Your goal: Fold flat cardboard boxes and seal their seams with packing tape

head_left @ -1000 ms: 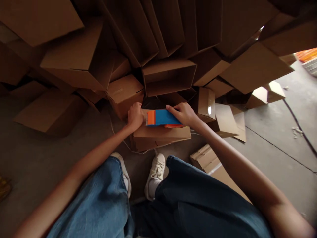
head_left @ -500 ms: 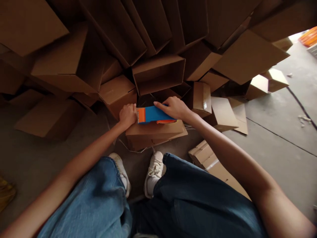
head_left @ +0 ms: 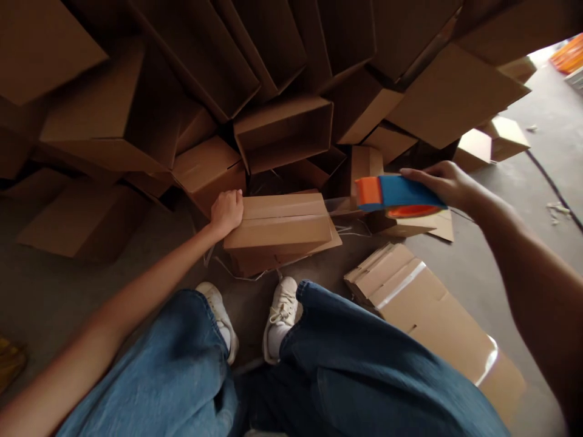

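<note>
A closed cardboard box [head_left: 282, 227] lies in front of my feet, with a strip of clear tape [head_left: 283, 220] along its top seam. My left hand [head_left: 227, 213] grips its left end, fingers curled over the edge. Off to the box's right, my right hand [head_left: 449, 185] holds a blue and orange tape dispenser [head_left: 407, 193] in the air. From the box's right end a clear stretch of tape [head_left: 340, 206] runs across to the dispenser's orange front.
Several open cardboard boxes [head_left: 285, 136] are piled up ahead. Flattened cardboard [head_left: 437, 315], bound with white straps, lies on the floor by my right leg. Loose strapping [head_left: 246, 277] trails around the box. A dark cable [head_left: 553, 188] crosses the floor at far right.
My right hand has carried the tape dispenser rightward off the box top, drawing tape out behind it. My left hand stays on the box's left end.
</note>
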The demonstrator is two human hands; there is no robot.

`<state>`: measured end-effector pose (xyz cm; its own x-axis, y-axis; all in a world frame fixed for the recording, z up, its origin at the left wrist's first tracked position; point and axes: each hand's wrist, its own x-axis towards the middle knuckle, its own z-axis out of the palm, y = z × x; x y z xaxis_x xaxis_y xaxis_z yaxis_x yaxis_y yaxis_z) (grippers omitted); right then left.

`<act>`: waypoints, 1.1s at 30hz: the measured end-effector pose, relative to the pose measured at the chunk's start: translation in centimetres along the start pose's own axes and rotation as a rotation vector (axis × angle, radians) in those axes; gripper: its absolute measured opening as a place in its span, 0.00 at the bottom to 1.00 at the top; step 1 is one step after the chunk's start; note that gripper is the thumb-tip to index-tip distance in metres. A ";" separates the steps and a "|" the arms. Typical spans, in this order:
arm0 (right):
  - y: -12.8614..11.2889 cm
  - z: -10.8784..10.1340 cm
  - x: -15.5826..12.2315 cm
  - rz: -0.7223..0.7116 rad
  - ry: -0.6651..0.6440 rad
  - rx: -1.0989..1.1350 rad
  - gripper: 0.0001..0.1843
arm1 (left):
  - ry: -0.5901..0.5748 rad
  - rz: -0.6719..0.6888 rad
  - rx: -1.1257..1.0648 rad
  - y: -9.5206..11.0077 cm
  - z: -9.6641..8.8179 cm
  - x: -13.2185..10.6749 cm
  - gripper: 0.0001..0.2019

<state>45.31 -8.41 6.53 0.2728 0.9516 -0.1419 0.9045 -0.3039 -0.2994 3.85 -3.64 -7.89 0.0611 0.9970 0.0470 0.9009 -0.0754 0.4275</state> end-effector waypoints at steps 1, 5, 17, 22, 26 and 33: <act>1.0 -0.4 -0.1 0.052 -0.020 0.055 0.30 | 0.008 0.020 -0.009 0.1 0.0 -0.1 0.25; 1.5 -1.3 -0.5 0.052 -0.028 0.137 0.30 | 0.125 0.188 -0.095 0.2 -0.7 -0.8 0.25; 1.0 -1.5 -0.4 -0.099 -0.001 0.039 0.36 | -0.150 0.938 -0.172 -0.4 -0.8 -0.6 0.68; 1.2 -1.3 -0.3 -0.121 0.003 0.012 0.38 | -0.336 0.869 -0.049 -0.1 -0.4 -0.5 0.73; 1.3 -1.2 -0.3 -0.134 -0.015 -0.007 0.38 | -0.394 0.830 0.002 0.0 -0.8 -0.8 0.74; 1.3 -0.9 -0.4 -0.158 -0.043 -0.005 0.34 | -0.519 0.825 0.054 0.5 -1.9 -1.1 0.74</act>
<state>46.68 -9.16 7.05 0.1132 0.9846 -0.1335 0.9366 -0.1506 -0.3164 3.38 -4.81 -6.04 0.8516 0.5153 -0.0958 0.5075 -0.7650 0.3965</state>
